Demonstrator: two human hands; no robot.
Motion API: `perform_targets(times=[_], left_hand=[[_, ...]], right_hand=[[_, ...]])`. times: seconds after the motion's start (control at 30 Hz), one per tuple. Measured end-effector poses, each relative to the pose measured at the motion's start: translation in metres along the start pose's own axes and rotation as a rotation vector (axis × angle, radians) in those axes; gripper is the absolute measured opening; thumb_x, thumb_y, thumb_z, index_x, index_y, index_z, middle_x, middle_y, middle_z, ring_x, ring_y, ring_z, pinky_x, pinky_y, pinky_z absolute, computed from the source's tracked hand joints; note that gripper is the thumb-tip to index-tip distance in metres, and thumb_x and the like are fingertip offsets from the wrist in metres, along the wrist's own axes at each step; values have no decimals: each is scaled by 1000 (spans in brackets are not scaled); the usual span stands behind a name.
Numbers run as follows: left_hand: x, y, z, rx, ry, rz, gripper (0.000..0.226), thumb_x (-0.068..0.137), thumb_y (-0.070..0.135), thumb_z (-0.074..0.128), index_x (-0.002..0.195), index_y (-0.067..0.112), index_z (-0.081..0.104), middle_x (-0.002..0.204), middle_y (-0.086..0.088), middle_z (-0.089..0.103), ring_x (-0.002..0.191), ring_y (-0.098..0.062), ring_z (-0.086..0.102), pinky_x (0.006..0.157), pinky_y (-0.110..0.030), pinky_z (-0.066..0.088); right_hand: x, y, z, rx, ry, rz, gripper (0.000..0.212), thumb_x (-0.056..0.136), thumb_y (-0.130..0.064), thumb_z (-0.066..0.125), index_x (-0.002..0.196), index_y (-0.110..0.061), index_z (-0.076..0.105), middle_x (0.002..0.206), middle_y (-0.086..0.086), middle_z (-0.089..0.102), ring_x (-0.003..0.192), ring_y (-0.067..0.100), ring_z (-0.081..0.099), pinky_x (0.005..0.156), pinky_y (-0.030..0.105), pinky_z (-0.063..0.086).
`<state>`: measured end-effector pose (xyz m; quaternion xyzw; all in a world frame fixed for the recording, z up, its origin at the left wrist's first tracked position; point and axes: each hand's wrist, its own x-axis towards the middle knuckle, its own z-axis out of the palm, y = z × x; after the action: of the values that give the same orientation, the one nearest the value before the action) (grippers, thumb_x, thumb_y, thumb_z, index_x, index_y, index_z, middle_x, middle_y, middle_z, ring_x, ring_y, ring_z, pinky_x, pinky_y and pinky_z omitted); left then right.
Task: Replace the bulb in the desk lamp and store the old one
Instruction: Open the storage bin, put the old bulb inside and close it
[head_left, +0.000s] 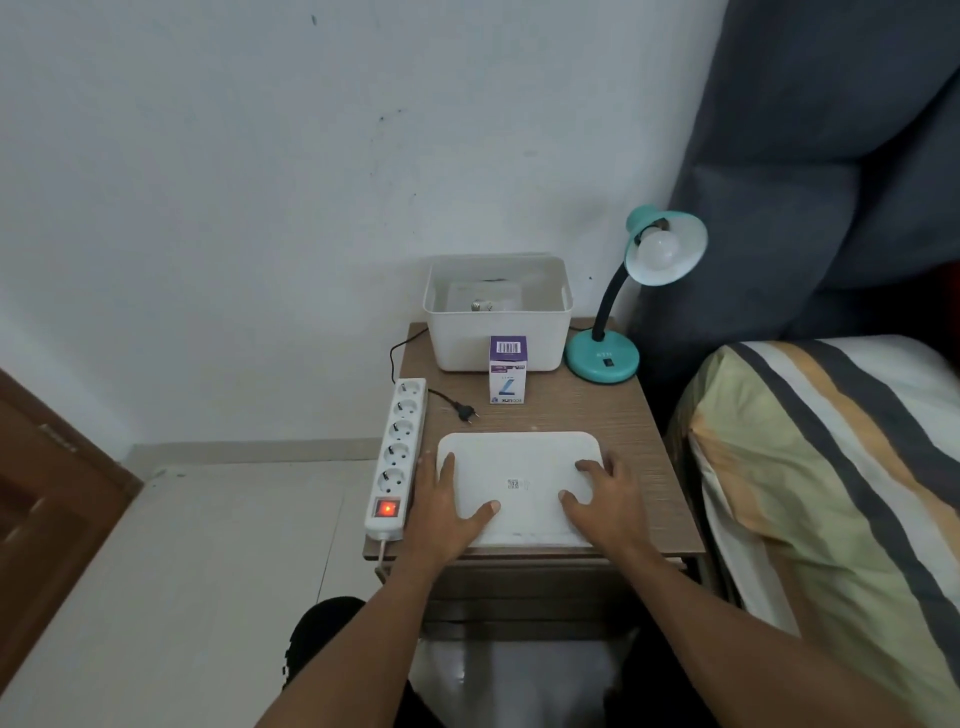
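A teal desk lamp (602, 358) stands at the back right of the wooden bedside table (649, 441), with a white bulb (661, 248) in its shade. Its black plug (466, 413) lies loose on the table. A white bin (498, 340) at the back holds another bulb (482, 305). A purple and white bulb box (507, 370) stands upright in front of the bin. A flat white lid (519, 483) lies near the table's front edge. My left hand (447, 512) and my right hand (605, 501) rest flat on its two sides, fingers spread.
A white power strip (397, 452) with a lit red switch lies along the table's left edge. A bed with a striped cover (831, 467) stands to the right, a grey headboard (810, 156) behind it. A brown door (47, 499) is at the left.
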<state>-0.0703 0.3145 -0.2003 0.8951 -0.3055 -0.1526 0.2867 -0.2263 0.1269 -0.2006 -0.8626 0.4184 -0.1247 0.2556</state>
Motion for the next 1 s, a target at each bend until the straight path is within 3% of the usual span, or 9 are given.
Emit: perform_targets(times=[0.17,0.33,0.47,0.6,0.73,0.87,1.0], left_hand=[[-1,5,11,33,59,-43,103,86,76,55,163,23,12,172,-8,-4,159,-23,-5,126,-37,6],[-2,3,16,-23,137,-51,98,81,71,68,158,21,32,170,-10,13,158,-25,9,125,-36,15],[-1,5,14,-79,169,-49,99,78,68,74,157,23,35,170,-4,16,156,-25,20,121,-33,23],[18,15,-4,-94,235,29,98,77,61,80,155,17,40,169,-4,19,155,-25,24,118,-28,19],[55,43,-42,-105,325,108,97,76,58,83,153,14,44,169,-6,23,153,-27,27,118,-38,29],[105,70,-85,-122,421,181,96,72,63,81,146,10,52,163,-12,34,147,-29,39,116,-43,40],[163,90,-117,-119,433,203,93,75,60,82,146,8,50,159,-11,37,143,-28,42,114,-42,41]], right_hand=[[-7,7,10,26,75,-25,55,85,-49,65,135,-27,56,144,11,45,133,28,39,106,43,43],[-11,2,17,150,136,20,48,80,-35,76,125,-24,66,140,11,51,130,30,44,105,44,42],[-12,-2,16,271,162,66,47,78,-29,79,124,-24,69,145,12,49,133,32,46,107,45,43],[2,-15,3,337,190,58,47,79,-27,79,125,-21,69,147,13,47,134,31,47,107,38,39],[39,-49,-27,347,233,-6,48,84,-29,74,130,-20,64,146,9,44,131,27,45,99,33,42],[99,-88,-63,345,304,-93,47,83,-27,75,128,-17,65,149,10,42,135,26,42,107,30,33],[160,-120,-86,338,331,-113,49,82,-30,74,129,-17,65,148,10,44,134,25,44,109,36,36]])
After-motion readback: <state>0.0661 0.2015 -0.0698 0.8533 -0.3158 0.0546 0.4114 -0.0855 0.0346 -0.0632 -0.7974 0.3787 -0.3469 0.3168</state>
